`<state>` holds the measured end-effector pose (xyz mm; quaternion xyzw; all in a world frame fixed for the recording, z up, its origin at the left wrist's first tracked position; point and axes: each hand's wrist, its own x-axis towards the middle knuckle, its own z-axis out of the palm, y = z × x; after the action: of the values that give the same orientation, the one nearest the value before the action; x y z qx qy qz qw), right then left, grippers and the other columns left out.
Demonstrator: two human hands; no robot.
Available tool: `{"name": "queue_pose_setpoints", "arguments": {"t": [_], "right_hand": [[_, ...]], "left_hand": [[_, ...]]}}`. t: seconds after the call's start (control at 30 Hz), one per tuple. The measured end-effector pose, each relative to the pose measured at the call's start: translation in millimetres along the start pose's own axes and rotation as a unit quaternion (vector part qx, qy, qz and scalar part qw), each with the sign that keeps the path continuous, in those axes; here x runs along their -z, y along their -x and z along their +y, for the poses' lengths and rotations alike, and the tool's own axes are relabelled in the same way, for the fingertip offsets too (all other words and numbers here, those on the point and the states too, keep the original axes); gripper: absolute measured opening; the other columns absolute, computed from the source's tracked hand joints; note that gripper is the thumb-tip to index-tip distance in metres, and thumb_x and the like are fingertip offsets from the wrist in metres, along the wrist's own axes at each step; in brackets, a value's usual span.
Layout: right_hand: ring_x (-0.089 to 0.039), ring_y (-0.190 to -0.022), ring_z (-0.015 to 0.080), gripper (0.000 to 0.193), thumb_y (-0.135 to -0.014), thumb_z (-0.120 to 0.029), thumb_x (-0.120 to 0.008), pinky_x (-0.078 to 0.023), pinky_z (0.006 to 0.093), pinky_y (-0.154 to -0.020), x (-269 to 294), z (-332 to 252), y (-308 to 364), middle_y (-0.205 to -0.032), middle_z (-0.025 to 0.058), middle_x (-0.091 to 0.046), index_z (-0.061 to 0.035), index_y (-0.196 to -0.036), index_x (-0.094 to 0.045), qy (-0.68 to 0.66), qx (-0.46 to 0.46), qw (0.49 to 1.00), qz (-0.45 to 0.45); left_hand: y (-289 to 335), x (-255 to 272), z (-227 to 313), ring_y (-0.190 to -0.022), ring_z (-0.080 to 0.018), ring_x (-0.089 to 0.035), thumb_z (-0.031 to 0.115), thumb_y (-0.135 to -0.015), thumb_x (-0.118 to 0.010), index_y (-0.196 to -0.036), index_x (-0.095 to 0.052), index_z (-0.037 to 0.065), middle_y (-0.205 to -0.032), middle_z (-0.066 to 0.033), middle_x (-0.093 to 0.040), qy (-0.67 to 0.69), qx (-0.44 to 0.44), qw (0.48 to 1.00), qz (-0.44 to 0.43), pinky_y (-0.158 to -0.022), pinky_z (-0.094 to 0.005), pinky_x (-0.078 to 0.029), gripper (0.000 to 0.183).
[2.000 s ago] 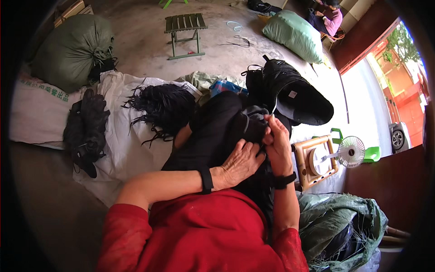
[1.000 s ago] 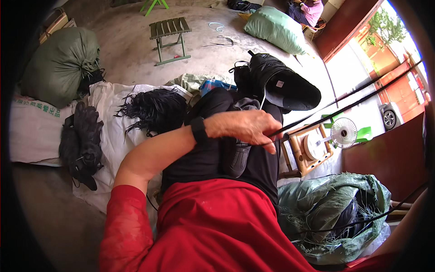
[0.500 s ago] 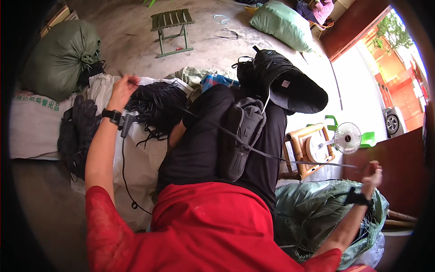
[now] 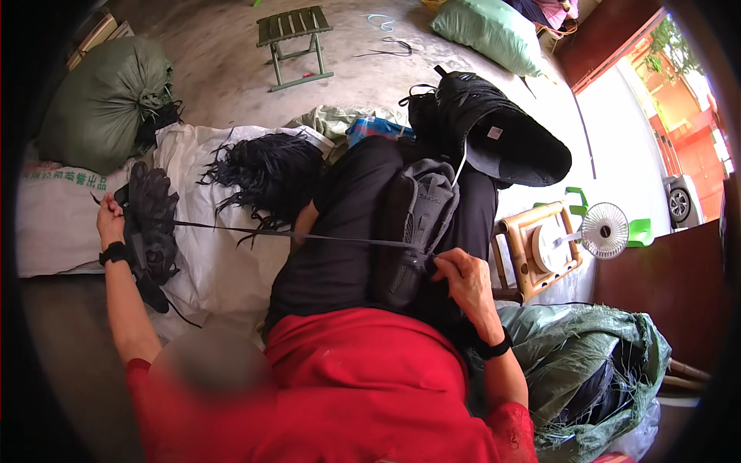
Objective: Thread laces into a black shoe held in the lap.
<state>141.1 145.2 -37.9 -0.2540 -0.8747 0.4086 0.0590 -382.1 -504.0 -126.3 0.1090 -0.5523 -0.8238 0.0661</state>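
A grey shoe lies along my lap, its toe end toward my body. A dark flat lace runs taut from the shoe's toe end out to the left, across my thigh. My left hand is closed at the lace's far left, beside a heap of dark laces that partly hides the lace. Beside the shoe's toe end, my right hand pinches the lace near a knot or loop. A bunch of loose black laces lies on white sacking left of my knees.
A black bag-like item with an open mouth rests at my right knee. To the right are a bamboo stool, a small white fan and a green woven sack. A folding stool stands ahead. A stuffed sack sits left.
My right hand has come in from the far right to the shoe's toe end. My left hand has moved left and down. The lace now stretches leftward from the shoe.
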Motion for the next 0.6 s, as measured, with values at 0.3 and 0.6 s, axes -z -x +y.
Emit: {"name": "queue_pose_setpoints", "arguments": {"t": [0.3, 0.6], "right_hand": [[-0.068, -0.063, 0.0250, 0.018, -0.089, -0.021, -0.060, -0.051, 0.0345, -0.061, -7, 6, -5, -0.066, 0.0094, -0.068, -0.0041, -0.086, -0.068, 0.016, -0.035, 0.998, 0.040], [-0.065, -0.056, 0.0208, 0.017, -0.089, -0.018, -0.061, -0.050, 0.0339, -0.056, -16, 6, -4, -0.066, 0.0096, -0.068, -0.0024, -0.087, -0.068, 0.098, 0.053, 0.990, 0.085]], "left_hand": [[270, -235, -124, -0.063, -0.0076, -0.057, 0.024, -0.096, -0.055, -0.102, -0.064, 0.008, -0.077, -0.0008, -0.063, -0.272, -0.069, 0.913, -0.296, -0.057, -0.0224, -0.045, 0.020], [445, -369, -129, -0.077, -0.0291, -0.068, 0.009, -0.088, -0.060, -0.091, -0.062, 0.005, -0.084, -0.0120, -0.067, -0.306, -0.278, 0.697, -0.586, -0.063, -0.0366, -0.051, 0.005]]}}
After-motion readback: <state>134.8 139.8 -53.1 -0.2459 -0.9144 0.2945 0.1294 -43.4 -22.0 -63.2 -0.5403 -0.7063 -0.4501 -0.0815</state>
